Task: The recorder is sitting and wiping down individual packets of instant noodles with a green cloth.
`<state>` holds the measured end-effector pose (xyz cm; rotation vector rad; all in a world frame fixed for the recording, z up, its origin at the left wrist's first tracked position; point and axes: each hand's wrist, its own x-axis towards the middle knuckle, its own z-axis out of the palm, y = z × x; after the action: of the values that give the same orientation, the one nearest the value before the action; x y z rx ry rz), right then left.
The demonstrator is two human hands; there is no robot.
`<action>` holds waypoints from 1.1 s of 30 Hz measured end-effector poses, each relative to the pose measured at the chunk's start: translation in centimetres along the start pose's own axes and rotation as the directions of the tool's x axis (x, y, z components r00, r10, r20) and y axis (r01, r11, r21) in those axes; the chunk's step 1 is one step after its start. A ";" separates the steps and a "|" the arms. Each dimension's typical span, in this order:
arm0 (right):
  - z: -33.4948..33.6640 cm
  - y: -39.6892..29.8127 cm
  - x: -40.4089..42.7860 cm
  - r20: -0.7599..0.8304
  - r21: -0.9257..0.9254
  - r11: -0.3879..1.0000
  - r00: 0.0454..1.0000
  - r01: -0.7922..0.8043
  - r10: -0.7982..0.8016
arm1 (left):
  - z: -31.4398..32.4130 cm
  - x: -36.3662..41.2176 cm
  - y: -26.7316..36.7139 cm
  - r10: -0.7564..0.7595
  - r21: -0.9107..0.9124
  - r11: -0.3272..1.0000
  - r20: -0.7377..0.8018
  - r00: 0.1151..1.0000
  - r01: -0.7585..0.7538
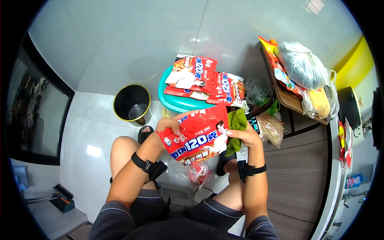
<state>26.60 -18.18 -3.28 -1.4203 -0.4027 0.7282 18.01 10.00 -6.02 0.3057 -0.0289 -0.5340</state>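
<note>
A red packet of instant noodles (196, 136) is held up in front of me, its printed face towards the camera. My left hand (167, 127) grips its left side, the thumb lying over the front. A green cloth (237, 129) is bunched in my right hand (246, 135), whose thumb reaches onto the packet's right edge. The fingers behind the packet and cloth are hidden. Just beyond, several similar red noodle packets (195, 72) lie piled on a teal-lidded tub (180, 104). Below the held packet, a clear plastic bag with red packaging (199, 174) rests between my legs.
A black bin with a gold rim (132, 103) stands left of the tub. To the right are a wooden-topped stand (288, 100) carrying bulging plastic bags (301, 66), and a bag of thin sticks (271, 127). A grey wall (120, 39) rises behind; a dustpan (63, 199) sits lower left.
</note>
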 end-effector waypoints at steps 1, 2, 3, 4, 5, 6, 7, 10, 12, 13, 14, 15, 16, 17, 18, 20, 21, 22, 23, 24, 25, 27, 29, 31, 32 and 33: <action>-0.1 0.0 0.0 -0.001 0.000 1.000 1.000 -0.001 0.001 | -0.1 -0.1 0.2 0.034 -0.021 0.999 0.006 0.999 -0.034; -0.2 0.0 0.0 0.029 -0.045 0.999 0.999 -0.024 0.025 | -0.2 0.0 0.4 0.070 -0.065 0.996 0.055 0.996 -0.066; -0.3 0.0 0.0 0.058 -0.090 0.995 0.997 -0.045 0.050 | -0.6 -0.5 0.9 0.093 -0.123 0.989 0.111 0.990 -0.079; -0.1 0.0 0.0 0.053 -0.080 0.996 0.998 -0.039 0.043 | -1.3 -0.6 1.3 0.114 -0.122 0.987 0.108 0.988 -0.101; -0.1 0.0 0.0 0.054 -0.080 0.996 0.998 -0.039 0.043 | -1.9 -0.5 1.6 0.136 -0.122 0.985 0.106 0.985 -0.123; -0.2 0.0 0.0 0.022 -0.094 0.994 0.998 -0.059 0.061 | -1.6 -0.7 1.7 0.152 -0.156 0.979 0.100 0.983 -0.135; -0.3 0.0 0.0 -0.009 -0.107 0.991 0.997 -0.079 0.078 | -1.7 -0.7 1.9 0.152 -0.155 0.979 0.100 0.983 -0.135; 0.2 0.5 0.4 -0.039 -0.066 0.997 0.999 -0.033 0.030 | -2.5 -0.8 2.3 0.141 -0.202 0.973 0.137 0.980 -0.112; 0.9 0.4 0.7 -0.054 -0.051 0.998 0.998 -0.028 0.025 | -2.6 -1.0 2.4 0.124 -0.186 0.977 0.094 0.988 -0.105; 1.2 0.4 0.8 -0.070 -0.037 0.999 0.997 -0.023 0.020 | -2.6 -1.1 2.4 0.107 -0.171 0.980 0.051 0.993 -0.097; 1.1 0.8 1.0 -0.078 -0.042 0.999 0.997 -0.026 0.023 | -2.7 -1.1 2.5 0.107 -0.171 0.980 0.050 0.993 -0.097; 1.0 1.1 1.0 -0.077 -0.042 0.999 0.997 -0.025 0.022 | -2.7 -1.1 2.5 0.106 -0.169 0.981 0.057 0.993 -0.095; 0.7 1.3 1.1 -0.088 -0.047 0.999 0.996 -0.018 0.014 | -2.6 -1.1 2.5 0.105 -0.168 0.981 0.064 0.992 -0.093; 0.6 1.4 1.1 -0.099 -0.053 0.999 0.995 -0.011 0.006 | -2.5 -1.1 2.6 0.105 -0.167 0.982 0.063 0.992 -0.094; 0.6 1.6 1.2 -0.098 -0.052 0.999 0.995 -0.011 0.006 | -2.3 -1.2 2.7 0.101 -0.182 0.980 0.115 0.988 -0.079; 0.6 1.8 1.3 -0.227 -0.060 0.988 0.962 0.141 -0.152 | -2.4 -1.2 2.9 0.096 -0.195 0.979 0.166 0.981 -0.063; 0.7 1.7 1.4 -0.228 -0.059 0.988 0.962 0.142 -0.152 | -2.6 -1.2 3.1 0.087 -0.186 0.981 0.151 0.985 -0.058; 0.9 1.4 1.4 -0.253 -0.074 0.983 0.950 0.168 -0.181 | -2.8 -1.3 3.2 0.077 -0.178 0.983 0.136 0.988 -0.052; 1.0 1.2 1.5 -0.278 -0.089 0.977 0.937 0.193 -0.210 | -2.8 -1.3 3.2 0.076 -0.176 0.983 0.135 0.988 -0.051; 1.2 1.1 1.5 -0.299 -0.096 0.975 0.929 0.199 -0.219 | -2.5 -1.2 3.2 0.098 -0.164 0.984 0.144 0.985 -0.074; 1.2 1.2 1.5 -0.300 -0.095 0.975 0.928 0.200 -0.220 | -2.1 -1.2 3.1 0.120 -0.152 0.984 0.154 0.981 -0.097; 1.0 1.5 1.5 -0.370 -0.042 0.969 0.898 0.242 -0.240 | -0.5 -1.1 2.5 0.216 -0.024 0.976 0.034 0.976 -0.216; 0.9 1.6 1.2 -0.409 0.131 0.934 0.876 0.333 -0.255 | 0.4 -1.4 2.4 0.179 0.072 0.980 0.079 0.981 -0.185; 0.6 1.1 0.8 -0.324 0.169 0.907 0.891 0.386 -0.319 | 0.9 -1.6 2.5 0.150 0.326 0.926 0.140 0.979 -0.189; 0.6 0.9 0.7 -0.288 0.157 0.903 0.893 0.401 -0.346 | 0.8 -1.6 2.3 0.149 0.327 0.926 0.140 0.979 -0.188; 1.1 0.3 0.6 -0.287 0.161 0.901 0.893 0.403 -0.348 | 0.7 -2.0 1.9 0.123 0.499 0.856 0.055 0.991 -0.134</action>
<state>26.25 -16.94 -3.50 -1.1611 -0.3738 0.2586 17.17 12.33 -4.66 0.8058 -0.2111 -0.3883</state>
